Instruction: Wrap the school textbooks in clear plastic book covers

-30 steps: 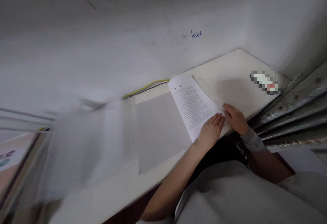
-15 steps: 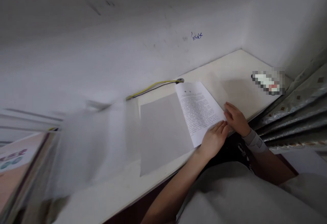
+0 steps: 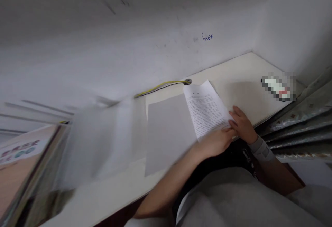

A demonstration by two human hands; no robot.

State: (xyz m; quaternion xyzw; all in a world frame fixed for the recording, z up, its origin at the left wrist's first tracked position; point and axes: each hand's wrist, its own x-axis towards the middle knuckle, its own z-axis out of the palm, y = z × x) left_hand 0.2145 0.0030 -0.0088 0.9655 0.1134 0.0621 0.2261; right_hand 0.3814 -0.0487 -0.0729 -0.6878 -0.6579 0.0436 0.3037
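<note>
Seemingly printed sheet (image 3: 204, 107) edge under fingers (image 3: 234, 111): left hand (image 3: 215, 142), right hand (image 3: 242, 125).

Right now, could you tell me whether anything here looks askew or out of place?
Only the blue pen scribble on the wall stands out. The printed sheet lies flat on the desk beside a blank sheet, with the left hand and right hand at its near corner; nothing looks spilled or torn.
</note>
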